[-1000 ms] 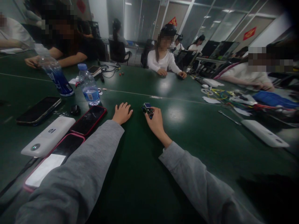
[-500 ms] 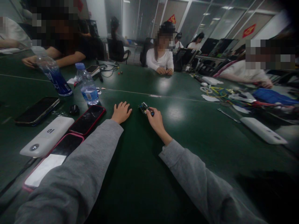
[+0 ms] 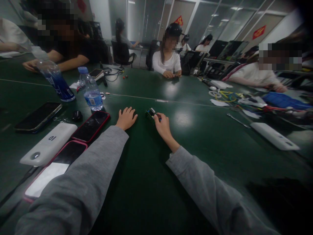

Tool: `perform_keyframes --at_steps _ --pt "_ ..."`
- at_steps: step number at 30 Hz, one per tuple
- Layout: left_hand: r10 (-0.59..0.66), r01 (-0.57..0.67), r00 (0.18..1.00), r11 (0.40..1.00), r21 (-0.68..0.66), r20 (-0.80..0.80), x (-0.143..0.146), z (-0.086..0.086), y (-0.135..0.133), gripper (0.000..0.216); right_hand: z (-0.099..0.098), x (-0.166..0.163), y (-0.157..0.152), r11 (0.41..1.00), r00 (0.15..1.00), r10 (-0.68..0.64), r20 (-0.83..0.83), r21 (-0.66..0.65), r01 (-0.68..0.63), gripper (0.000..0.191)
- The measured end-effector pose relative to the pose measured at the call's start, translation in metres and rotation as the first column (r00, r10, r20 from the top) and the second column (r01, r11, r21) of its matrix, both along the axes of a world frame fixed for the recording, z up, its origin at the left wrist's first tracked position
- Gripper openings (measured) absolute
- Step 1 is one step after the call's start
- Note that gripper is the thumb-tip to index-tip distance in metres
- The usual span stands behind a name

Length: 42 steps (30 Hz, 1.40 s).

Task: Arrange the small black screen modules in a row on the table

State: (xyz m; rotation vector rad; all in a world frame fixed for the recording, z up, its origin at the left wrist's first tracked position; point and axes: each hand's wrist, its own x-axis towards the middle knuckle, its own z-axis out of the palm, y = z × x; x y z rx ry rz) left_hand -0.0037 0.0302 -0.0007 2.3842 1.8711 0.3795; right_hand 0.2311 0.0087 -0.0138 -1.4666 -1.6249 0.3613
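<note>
My right hand (image 3: 161, 125) pinches a small circuit board (image 3: 151, 114) between thumb and fingers, just above or on the green table (image 3: 141, 182); I cannot tell which. Metal and dark parts show on the board, while its near end is hidden by my fingers. To the left, my left hand (image 3: 127, 118) lies flat with its fingers spread, holding nothing. Close to my left wrist is a phone in a red case (image 3: 91, 126), and a second phone with a pink rim (image 3: 70, 153) lies partly under my left forearm.
Left of me are a white power bank (image 3: 50, 143), a black phone (image 3: 37, 116), a clear water bottle (image 3: 91, 93) and a blue-labelled bottle (image 3: 55, 76). On the right lie another white power bank (image 3: 274, 135) and tangled cables (image 3: 234, 96). Several people sit around the table.
The circuit board has turned in my right hand, so less of its upper face shows. My left hand stays where it was. The view has shifted very slightly.
</note>
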Motion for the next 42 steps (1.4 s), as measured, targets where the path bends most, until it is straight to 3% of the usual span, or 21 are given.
perform_keyframes --at_steps 13,21,26,34,42 --pt "-0.002 0.002 1.0 1.0 0.015 -0.013 0.003 0.0032 -0.0018 0.06 0.0036 -0.0033 -0.0037 0.999 0.997 -0.036 0.074 0.018 0.035 0.054" --pt "-0.004 0.004 1.0 1.0 0.027 -0.008 0.0018 -0.0001 -0.0006 0.059 0.0038 -0.005 -0.0077 0.996 0.985 0.044 0.168 0.066 -0.055 0.053" --pt "-0.01 0.01 1.0 0.999 0.03 -0.01 0.0015 -0.0001 -0.0007 0.06 0.0055 -0.0042 -0.0074 0.994 0.988 0.078 0.134 0.064 -0.087 0.045" --pt "-0.008 0.008 1.0 1.0 0.017 -0.005 0.0002 -0.0026 0.0024 0.059 0.0074 -0.0038 -0.008 0.999 1.0 0.019 0.01 0.04 -0.02 0.042" --pt "0.003 -0.003 1.0 0.998 0.055 -0.001 0.0042 0.0024 -0.0049 0.056 0.0084 -0.0036 -0.0072 0.999 1.0 0.027 -0.001 0.04 -0.027 0.041"
